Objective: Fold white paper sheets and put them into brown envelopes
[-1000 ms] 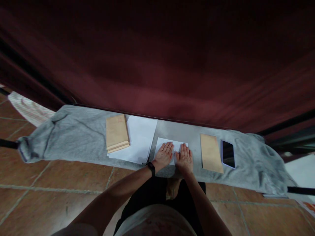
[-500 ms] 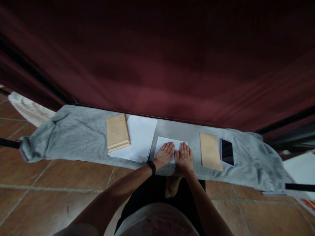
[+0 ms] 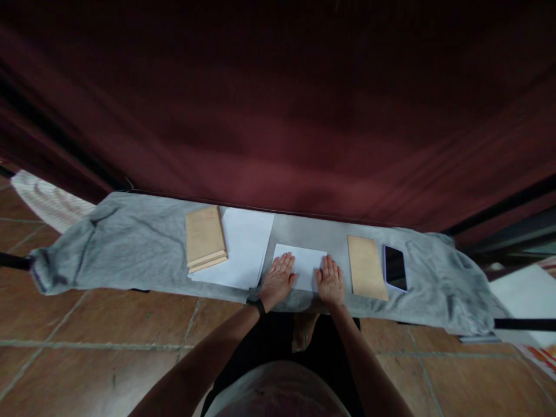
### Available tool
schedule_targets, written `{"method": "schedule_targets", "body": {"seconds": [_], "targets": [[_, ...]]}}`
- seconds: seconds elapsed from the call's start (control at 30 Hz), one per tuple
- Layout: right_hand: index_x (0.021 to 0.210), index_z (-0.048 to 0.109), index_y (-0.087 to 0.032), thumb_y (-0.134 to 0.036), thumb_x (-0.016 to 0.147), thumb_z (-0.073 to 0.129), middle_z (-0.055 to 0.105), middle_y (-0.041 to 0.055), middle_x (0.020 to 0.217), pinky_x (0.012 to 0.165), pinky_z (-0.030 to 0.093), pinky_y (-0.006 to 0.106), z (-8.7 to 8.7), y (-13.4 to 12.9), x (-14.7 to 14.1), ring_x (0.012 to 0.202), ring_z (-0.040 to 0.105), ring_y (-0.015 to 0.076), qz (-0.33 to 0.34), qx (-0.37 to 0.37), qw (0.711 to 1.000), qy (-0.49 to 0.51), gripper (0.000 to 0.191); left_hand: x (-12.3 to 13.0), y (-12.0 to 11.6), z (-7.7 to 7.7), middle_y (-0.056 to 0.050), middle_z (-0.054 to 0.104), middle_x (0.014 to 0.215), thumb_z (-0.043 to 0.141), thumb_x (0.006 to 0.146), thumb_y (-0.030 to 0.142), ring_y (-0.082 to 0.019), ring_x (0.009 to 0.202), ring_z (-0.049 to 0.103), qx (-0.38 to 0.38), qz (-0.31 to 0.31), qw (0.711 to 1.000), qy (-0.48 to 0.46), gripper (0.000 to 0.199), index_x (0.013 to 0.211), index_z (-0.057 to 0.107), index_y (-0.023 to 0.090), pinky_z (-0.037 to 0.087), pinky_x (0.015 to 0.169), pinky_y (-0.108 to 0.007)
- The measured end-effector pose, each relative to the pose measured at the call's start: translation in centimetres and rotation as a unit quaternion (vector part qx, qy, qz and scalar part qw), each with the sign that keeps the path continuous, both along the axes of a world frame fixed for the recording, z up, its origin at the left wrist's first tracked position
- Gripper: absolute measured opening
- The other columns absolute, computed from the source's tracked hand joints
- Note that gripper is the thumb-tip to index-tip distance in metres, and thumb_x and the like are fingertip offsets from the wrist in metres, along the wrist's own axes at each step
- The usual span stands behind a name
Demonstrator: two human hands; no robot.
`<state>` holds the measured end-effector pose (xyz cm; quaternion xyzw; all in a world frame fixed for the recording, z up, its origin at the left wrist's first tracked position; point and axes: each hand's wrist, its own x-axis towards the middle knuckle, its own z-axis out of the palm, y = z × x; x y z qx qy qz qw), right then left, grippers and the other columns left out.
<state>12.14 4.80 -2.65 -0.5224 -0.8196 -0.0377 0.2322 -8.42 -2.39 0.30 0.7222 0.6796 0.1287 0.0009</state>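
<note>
A folded white paper (image 3: 307, 267) lies flat on the grey cloth in front of me. My left hand (image 3: 278, 280) rests flat on its left side, fingers stretched out, a dark band round the wrist. On the right side of the same paper lies my right hand (image 3: 330, 281), palm down with the fingers extended. Larger white sheets (image 3: 248, 243) are left of my left hand, partly under a stack of brown envelopes (image 3: 204, 234). A single brown envelope (image 3: 367, 267) sits to the right of my right hand.
A phone with a purple edge (image 3: 395, 268) lies right of the single envelope. Rumpled grey cloth (image 3: 134, 240) covers the narrow surface. Dark red fabric (image 3: 278, 145) rises behind it. Tiled floor (image 3: 121, 370) shows below.
My hands have moved apart, the left one leftward and the right one slightly rightward, uncovering the middle of the folded paper. The whole view has shifted a little.
</note>
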Motion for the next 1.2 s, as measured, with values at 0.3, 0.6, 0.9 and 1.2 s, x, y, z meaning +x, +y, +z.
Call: {"method": "schedule_targets", "body": {"seconds": [0.3,0.6,0.9,1.2], "targets": [[0.156,0.03,-0.013,-0.03,0.106,0.022,0.042,0.0144,0.156,0.117,0.031,0.046,1.8,-1.1,-4.2,0.146,0.034,0.0229,0.083,-0.059,0.995,0.018,0.054,2.6,2.3,-0.3,-0.016,0.037,0.158,0.03,0.098,0.021,-0.025,0.15,0.028,0.017,0.005,1.0,-0.001,0.058,0.154,0.029,0.009,0.025,0.123,-0.051],[0.15,0.044,-0.013,-0.037,0.105,0.034,0.043,0.0126,0.155,0.119,0.025,0.045,1.3,-0.7,-4.7,0.144,0.038,0.0248,0.075,-0.057,0.995,-0.021,0.051,1.3,3.1,-0.8,-0.015,0.034,0.16,0.033,0.096,0.02,-0.024,0.151,0.024,0.004,0.019,1.0,0.016,0.057,0.151,0.036,0.007,0.022,0.124,-0.047],[0.153,0.036,-0.008,-0.04,0.105,0.031,0.044,0.0187,0.153,0.117,0.029,0.049,0.5,0.0,-2.5,0.141,0.042,0.0285,0.026,-0.016,1.0,0.003,0.058,0.2,2.7,-1.0,-0.018,0.039,0.156,0.03,0.101,0.031,-0.027,0.149,0.029,0.043,0.077,0.996,0.006,0.057,0.151,0.035,0.004,0.027,0.122,-0.048],[0.152,0.037,-0.006,-0.042,0.105,0.029,0.046,0.0194,0.151,0.117,0.028,0.048,0.5,-0.1,-1.0,0.141,0.042,0.0303,-0.006,-0.015,1.0,-0.004,0.059,-0.7,2.0,-2.0,-0.02,0.035,0.158,0.031,0.101,0.034,-0.03,0.149,0.03,0.06,0.106,0.993,-0.01,0.06,0.152,0.033,0.004,0.031,0.12,-0.05]]}}
